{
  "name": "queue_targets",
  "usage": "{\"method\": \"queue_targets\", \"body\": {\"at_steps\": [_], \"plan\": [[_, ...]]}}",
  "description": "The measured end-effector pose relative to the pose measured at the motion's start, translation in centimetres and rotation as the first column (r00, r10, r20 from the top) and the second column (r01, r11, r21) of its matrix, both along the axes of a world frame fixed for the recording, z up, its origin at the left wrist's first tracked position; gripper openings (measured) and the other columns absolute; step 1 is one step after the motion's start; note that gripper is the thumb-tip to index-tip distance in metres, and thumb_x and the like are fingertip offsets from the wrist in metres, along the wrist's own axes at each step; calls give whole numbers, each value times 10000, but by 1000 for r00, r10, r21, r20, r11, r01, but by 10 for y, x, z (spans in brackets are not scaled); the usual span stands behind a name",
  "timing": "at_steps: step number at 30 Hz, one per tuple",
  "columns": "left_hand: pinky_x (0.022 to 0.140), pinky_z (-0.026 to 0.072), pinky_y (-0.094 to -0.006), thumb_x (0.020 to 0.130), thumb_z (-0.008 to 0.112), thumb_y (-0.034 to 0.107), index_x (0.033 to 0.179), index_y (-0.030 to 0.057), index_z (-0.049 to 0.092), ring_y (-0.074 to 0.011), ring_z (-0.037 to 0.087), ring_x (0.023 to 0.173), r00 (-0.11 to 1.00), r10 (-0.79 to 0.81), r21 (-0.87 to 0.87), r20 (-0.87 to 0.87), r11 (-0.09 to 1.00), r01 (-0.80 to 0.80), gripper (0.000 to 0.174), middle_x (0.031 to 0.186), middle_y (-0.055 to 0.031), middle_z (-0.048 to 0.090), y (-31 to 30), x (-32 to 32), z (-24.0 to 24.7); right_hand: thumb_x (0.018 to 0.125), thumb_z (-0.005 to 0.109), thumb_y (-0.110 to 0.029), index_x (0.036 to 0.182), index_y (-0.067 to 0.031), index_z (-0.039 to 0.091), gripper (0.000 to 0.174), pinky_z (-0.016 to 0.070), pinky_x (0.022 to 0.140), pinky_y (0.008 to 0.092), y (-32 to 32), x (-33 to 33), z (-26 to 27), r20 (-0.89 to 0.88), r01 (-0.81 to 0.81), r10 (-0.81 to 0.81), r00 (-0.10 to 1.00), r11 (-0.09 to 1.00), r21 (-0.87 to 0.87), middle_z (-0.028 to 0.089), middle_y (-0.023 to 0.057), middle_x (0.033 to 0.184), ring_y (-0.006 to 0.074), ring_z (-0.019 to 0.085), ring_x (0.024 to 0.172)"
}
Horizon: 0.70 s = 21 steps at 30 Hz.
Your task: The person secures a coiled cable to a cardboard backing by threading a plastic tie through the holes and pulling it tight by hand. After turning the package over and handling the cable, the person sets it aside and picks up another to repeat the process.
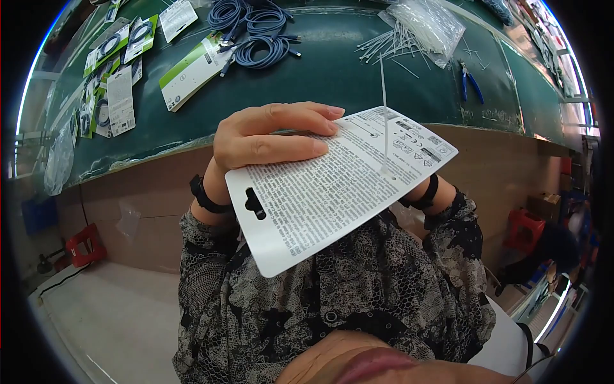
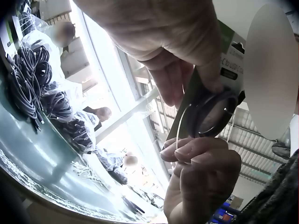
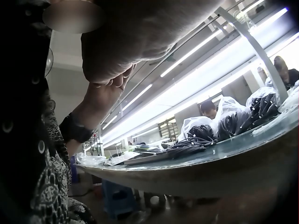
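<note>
My left hand (image 1: 275, 134) grips a white printed packaging card (image 1: 320, 192), with fingers across its text side and the thumb behind it. In the left wrist view that thumb presses a dark coiled cable (image 2: 202, 116) against the card's other face. A thin white cable tie (image 1: 384, 96) passes through the card and stands up from the text side. Behind the card, hidden from the head view, my right hand (image 2: 203, 175) has its fingertips pinched on a loop of this tie, just below the coil.
On the green table (image 1: 332, 83) lie blue coiled cables (image 1: 262, 51), a stack of cards (image 1: 195, 73) and carded cables (image 1: 109, 45) at left. Loose cable ties (image 1: 396, 41), a plastic bag (image 1: 428, 29) and blue-handled cutters (image 1: 471, 83) lie at right. Red stools (image 1: 86, 245) stand lower down.
</note>
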<state>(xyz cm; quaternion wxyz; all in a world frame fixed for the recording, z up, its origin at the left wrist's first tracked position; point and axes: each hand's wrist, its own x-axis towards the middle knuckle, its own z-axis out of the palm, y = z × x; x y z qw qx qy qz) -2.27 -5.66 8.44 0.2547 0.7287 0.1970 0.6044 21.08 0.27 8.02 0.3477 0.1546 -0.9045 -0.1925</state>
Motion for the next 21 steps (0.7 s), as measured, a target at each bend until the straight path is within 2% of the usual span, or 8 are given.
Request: {"method": "queue_targets", "body": {"at_steps": [9,12,13,16,17,19,20,21], "plan": [[779,561,-422,698,762,174,960,-7,646,-331,662,889,996,26,39,81,999,-29,339,973,-181,642,0,3,-8,729,622,-146,877,-103,609,154,534,755,366,-7,-20,-23,-11,-143,143,990,977,-156,598,50,961,186,613,830],[737,573,-458,844,649,223,1004,-56,559,-336,658,857,998,56,90,-31,995,-53,334,941,-237,617,4,-5,-10,724,629,-143,876,-100,609,159,530,746,362,-11,-28,-23,-37,-164,160,986,950,-265,596,48,950,187,609,819],[737,573,-458,844,649,223,1004,-56,559,-336,658,857,998,56,91,-33,994,-53,334,941,-237,617,3,-6,-18,721,635,-140,879,-96,609,166,526,737,356,-12,-31,-21,-48,-168,161,986,937,-306,594,46,942,188,606,812],[751,579,-411,812,684,132,1025,-17,599,-263,664,856,935,352,-385,39,869,-311,273,996,-148,639,-4,-8,-48,709,661,-129,891,-80,609,196,512,705,335,-13,-35,-18,-94,-187,161,982,866,-465,587,37,912,193,594,784],[751,579,-411,812,684,132,1025,-17,599,-263,664,856,935,353,-384,37,869,-313,273,996,-148,639,-2,-5,-50,715,664,-91,914,-67,609,208,512,723,336,-11,-36,-15,-99,-186,158,982,801,-569,597,64,935,204,603,797],[754,581,-418,857,626,104,1104,-10,550,-254,654,886,844,284,-555,454,832,19,282,1039,-137,624,11,11,-53,727,671,-14,959,-42,610,241,511,758,337,-9,-37,-12,-102,-175,149,983,638,-750,617,117,982,227,620,824],[756,582,-421,880,596,90,1144,-6,525,-249,649,901,722,272,-573,636,794,205,290,1061,-131,617,15,15,-53,727,671,-14,959,-42,610,241,511,758,337,-10,-38,-15,-102,-174,148,984,637,-751,617,117,982,227,620,824],[756,582,-421,880,596,90,1144,-6,525,-249,649,901,721,272,-572,637,794,206,290,1061,-131,617,16,15,-55,738,655,17,947,-34,607,221,510,741,328,-14,-43,-20,-166,-168,52,985,542,-824,618,116,955,225,619,820]]}}
